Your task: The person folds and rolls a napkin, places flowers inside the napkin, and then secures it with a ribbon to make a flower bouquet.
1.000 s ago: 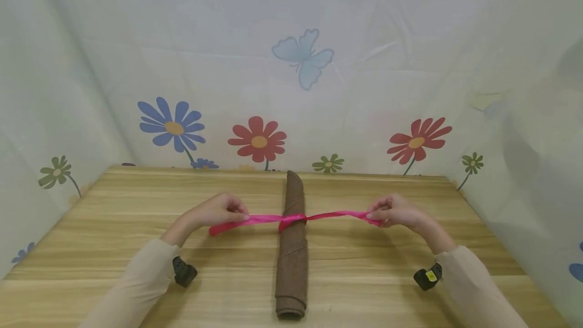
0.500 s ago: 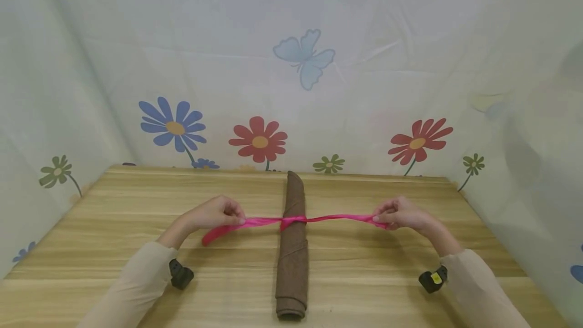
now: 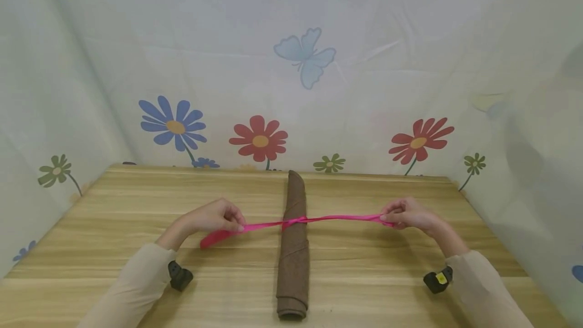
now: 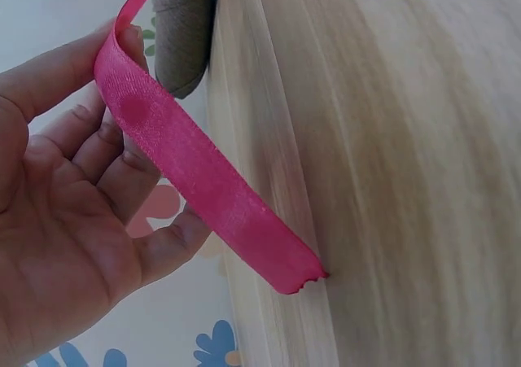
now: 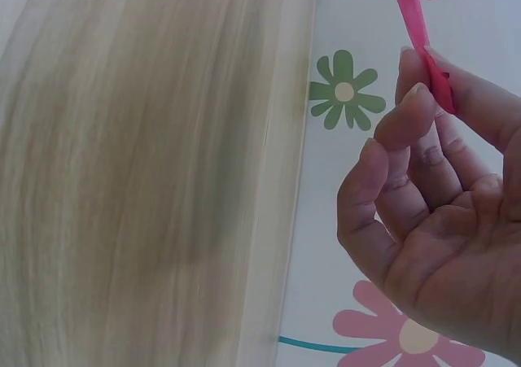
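A rolled brown cloth (image 3: pixel 293 262) lies lengthwise on the table, pointing away from me. Around its upper half passes a pink ribbon (image 3: pixel 341 217), crossed on top, its two ends drawn out sideways. My left hand (image 3: pixel 216 216) pinches one end between thumb and forefinger. Past those fingers a loose tail of ribbon (image 4: pixel 203 180) hangs down, its cut edge frayed, as the left wrist view shows. On the other side my right hand (image 3: pixel 407 214) pinches the opposite end (image 5: pixel 440 86) close to its tip, the other fingers curled loosely. Both stretches look nearly straight.
The wood-grain table (image 3: pixel 136 191) reaches back to a pale curtain (image 3: pixel 218 54) printed with flowers and a butterfly. A black wrist camera (image 3: pixel 180 276) sits below the left sleeve, and another camera (image 3: pixel 438 280) below the right one.
My right hand has moved outward to the right, and the left a little to the left and down. The ribbon has drawn narrower and tighter around the cloth roll.
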`<state>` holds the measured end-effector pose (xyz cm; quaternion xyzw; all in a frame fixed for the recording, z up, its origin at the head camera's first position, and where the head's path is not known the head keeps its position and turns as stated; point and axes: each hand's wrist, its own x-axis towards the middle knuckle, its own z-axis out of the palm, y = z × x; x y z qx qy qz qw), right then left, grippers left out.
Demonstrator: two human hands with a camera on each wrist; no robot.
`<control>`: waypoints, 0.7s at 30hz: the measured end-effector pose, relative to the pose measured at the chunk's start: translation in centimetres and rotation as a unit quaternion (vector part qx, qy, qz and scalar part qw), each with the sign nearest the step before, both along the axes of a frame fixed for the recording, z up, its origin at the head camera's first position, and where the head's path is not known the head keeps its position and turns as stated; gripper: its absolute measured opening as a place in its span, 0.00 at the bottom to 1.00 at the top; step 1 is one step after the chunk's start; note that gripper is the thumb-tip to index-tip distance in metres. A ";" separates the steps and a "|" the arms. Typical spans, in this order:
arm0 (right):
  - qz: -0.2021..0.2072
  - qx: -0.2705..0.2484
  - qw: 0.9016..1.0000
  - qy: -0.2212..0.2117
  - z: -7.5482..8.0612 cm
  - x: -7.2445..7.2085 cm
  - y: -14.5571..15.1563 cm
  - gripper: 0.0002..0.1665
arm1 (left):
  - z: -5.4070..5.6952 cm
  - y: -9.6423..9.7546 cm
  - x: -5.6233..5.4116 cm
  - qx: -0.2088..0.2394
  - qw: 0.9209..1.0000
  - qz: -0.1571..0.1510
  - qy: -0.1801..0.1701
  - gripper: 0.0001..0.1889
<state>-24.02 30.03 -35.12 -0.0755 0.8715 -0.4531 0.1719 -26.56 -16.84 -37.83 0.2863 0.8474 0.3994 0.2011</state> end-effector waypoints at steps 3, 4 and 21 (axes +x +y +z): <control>-0.005 0.005 1.000 0.003 0.0 0.0 0.1 0.16 | -0.1 -0.1 0.1 -0.002 1.000 -0.001 -0.009 0.06; -0.009 0.006 1.000 0.003 0.0 0.0 0.1 0.16 | -0.1 -0.1 0.1 -0.002 1.000 -0.001 -0.013 0.06; -0.019 0.026 0.999 0.018 -0.9 0.1 0.4 0.15 | -0.1 -0.3 0.5 -0.011 0.999 0.002 -0.046 0.07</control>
